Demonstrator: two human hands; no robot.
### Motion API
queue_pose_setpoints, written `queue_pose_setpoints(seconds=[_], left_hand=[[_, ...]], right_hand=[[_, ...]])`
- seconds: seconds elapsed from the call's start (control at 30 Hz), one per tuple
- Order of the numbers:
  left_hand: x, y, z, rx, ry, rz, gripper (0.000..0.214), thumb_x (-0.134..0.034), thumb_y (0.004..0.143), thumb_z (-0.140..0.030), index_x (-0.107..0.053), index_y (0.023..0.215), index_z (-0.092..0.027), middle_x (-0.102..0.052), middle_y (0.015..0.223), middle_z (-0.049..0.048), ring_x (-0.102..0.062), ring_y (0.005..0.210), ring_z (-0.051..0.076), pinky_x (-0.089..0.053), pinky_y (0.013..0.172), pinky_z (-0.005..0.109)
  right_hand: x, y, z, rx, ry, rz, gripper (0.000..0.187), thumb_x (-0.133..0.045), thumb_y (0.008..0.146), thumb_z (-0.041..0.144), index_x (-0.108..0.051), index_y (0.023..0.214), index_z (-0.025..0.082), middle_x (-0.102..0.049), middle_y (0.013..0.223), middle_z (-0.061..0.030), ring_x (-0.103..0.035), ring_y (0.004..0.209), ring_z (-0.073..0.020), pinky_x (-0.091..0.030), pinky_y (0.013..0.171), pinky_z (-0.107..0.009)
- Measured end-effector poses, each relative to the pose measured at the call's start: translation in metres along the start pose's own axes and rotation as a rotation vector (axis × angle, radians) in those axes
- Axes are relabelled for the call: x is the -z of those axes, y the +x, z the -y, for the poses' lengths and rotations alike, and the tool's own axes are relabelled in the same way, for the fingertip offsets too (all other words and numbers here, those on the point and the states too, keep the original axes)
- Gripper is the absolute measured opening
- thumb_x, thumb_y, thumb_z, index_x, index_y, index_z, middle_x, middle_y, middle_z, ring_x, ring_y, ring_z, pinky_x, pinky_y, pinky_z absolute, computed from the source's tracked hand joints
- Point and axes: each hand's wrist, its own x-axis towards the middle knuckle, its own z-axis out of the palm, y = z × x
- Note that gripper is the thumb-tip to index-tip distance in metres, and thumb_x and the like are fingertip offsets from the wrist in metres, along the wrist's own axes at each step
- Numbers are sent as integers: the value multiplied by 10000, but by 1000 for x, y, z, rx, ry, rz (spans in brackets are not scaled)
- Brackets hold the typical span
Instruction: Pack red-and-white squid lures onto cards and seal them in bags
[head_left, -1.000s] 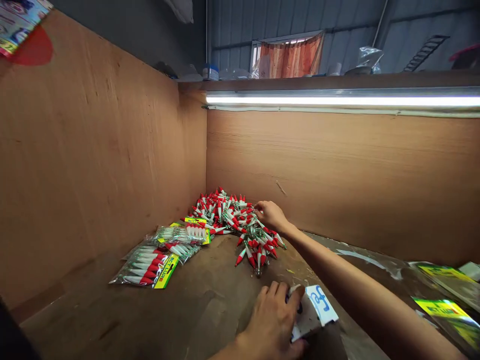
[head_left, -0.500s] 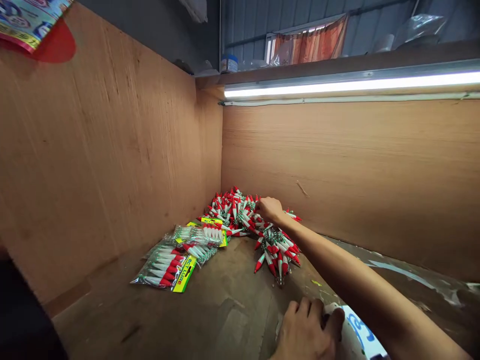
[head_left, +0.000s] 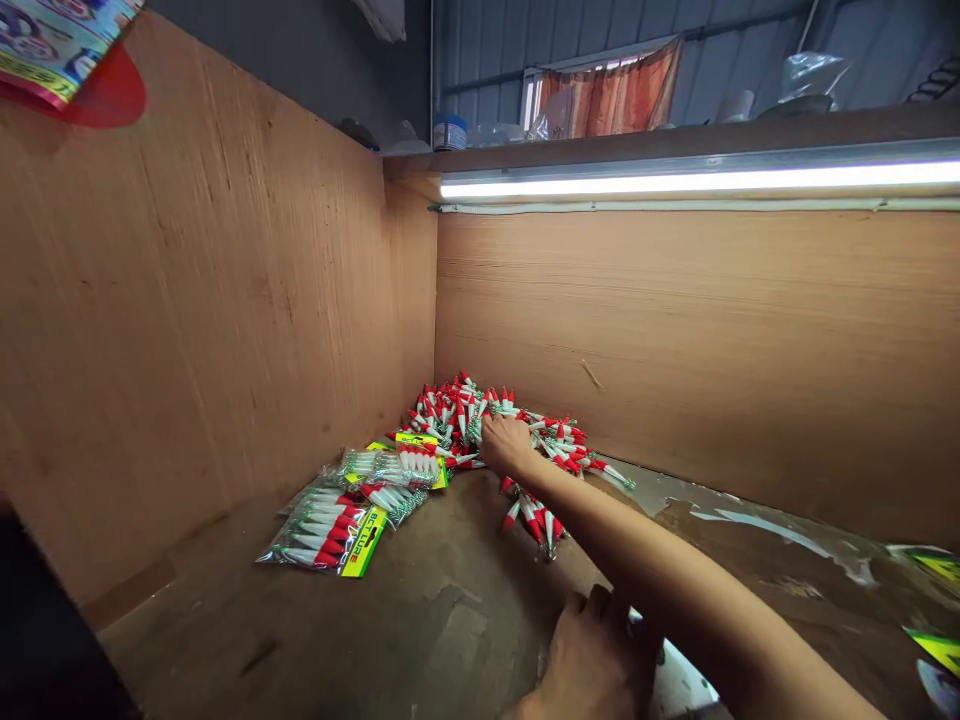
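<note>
My right hand (head_left: 506, 446) reaches into a heap of red-and-white fishing lures (head_left: 461, 405) with green wire-like parts, in the back corner of the table. Its fingers are curled down on lures there, and the fingertips are partly hidden. Under my right wrist lies a smaller bunch of lures (head_left: 534, 520). Nearer the bottom edge, my left hand (head_left: 589, 655) is bent, its fingers partly behind my right forearm. Beside it shows part of a white object (head_left: 686, 680); what the left fingers hold is hidden.
Clear packets of lures with yellow header cards (head_left: 365, 540) lie left of the heap. Plywood panels (head_left: 697, 330) close the left and back sides. A lit tube lamp (head_left: 675, 182) runs under the shelf. Yellow-green cards (head_left: 934, 645) lie at the right edge.
My right hand has moved left and slightly nearer along the heap. Lures right of it now lie uncovered, and the front bunch shows less behind my forearm. My left hand is more covered.
</note>
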Motion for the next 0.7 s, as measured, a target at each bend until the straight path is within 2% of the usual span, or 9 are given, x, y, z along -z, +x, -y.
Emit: queue_pose_setpoints(seconds=[0.17,0.3,0.37,0.47,0.63,0.7], left_hand=[[-4,-4,3,-5,-55,26,588,-661,779,-498,-533,1294,-246,-669,1171,136,-626,961,380,-521,721,466],[-10,-8,3,-14,-61,-4,540,-576,845,-376,-487,1358,-232,-659,1212,142,-618,989,381,-510,786,497],[-11,-8,2,-13,-67,-6,509,-554,857,-336,-497,1350,-223,-660,1208,151,-619,992,379,-514,775,487],[-10,-6,1,-4,-81,32,481,-596,828,-383,-557,1279,-220,-678,1160,148,-624,980,387,-526,738,479],[4,-8,1,-58,-101,17,709,-649,747,-592,-508,1329,-212,-593,1286,176,-561,1102,418,-523,773,485],[10,-8,0,-56,-109,27,782,-656,734,-613,-460,1374,-210,-569,1310,180,-538,1137,413,-522,776,474]], right_hand=[[-19,5,13,-84,27,17,285,-525,918,152,-582,1167,26,-651,1145,-209,-639,1001,-306,-495,828,-384],[-24,13,9,-139,45,37,340,-559,878,190,-579,1203,91,-620,1197,-214,-648,1032,-313,-511,822,-413],[-23,16,7,-167,54,51,347,-541,884,228,-586,1209,119,-596,1233,-220,-657,1035,-308,-523,810,-409],[-22,18,7,-201,68,68,325,-500,898,240,-620,1178,127,-589,1249,-215,-667,1034,-300,-527,805,-382],[-14,18,8,-233,106,51,376,-480,893,227,-611,1225,107,-614,1236,-227,-646,1080,-304,-500,840,-365],[-6,19,7,-245,137,39,396,-461,903,259,-597,1246,115,-618,1243,-224,-641,1085,-305,-493,843,-371]])
